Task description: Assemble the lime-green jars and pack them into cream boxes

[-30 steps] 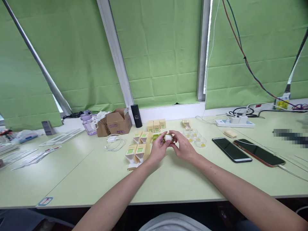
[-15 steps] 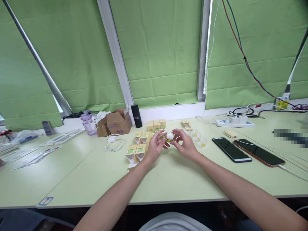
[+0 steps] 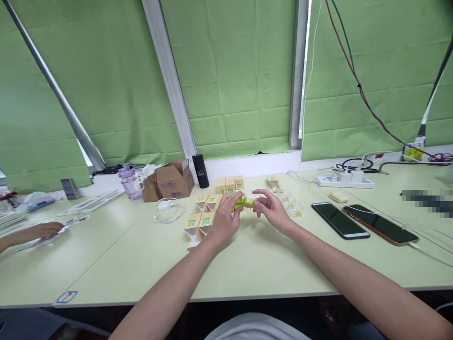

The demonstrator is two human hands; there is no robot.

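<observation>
My left hand (image 3: pixel 226 219) and my right hand (image 3: pixel 271 208) meet over the middle of the pale green table (image 3: pixel 141 255). Between their fingertips is a small yellow-green item (image 3: pixel 244 203), pinched from both sides. Just left of my left hand lie several small tan boxes with green labels (image 3: pixel 201 222), some open with white flaps. A row of closed tan boxes (image 3: pixel 230 184) stands behind the hands. Clear round cups with yellow bits (image 3: pixel 292 205) sit right of my right hand.
Two phones (image 3: pixel 341 220) lie at the right, beside a white power strip (image 3: pixel 345 181) with cables. A black cylinder (image 3: pixel 200 171), brown cartons (image 3: pixel 170 182), a purple bottle (image 3: pixel 129 182) and a white charger cable (image 3: pixel 166 208) stand behind left. Another person's hand (image 3: pixel 44 230) rests on papers at far left.
The white rounded piece seen between my fingers is no longer visible; now a yellow-green item shows there. My hands moved slightly away from me. Another person's hand came into view at far left.
</observation>
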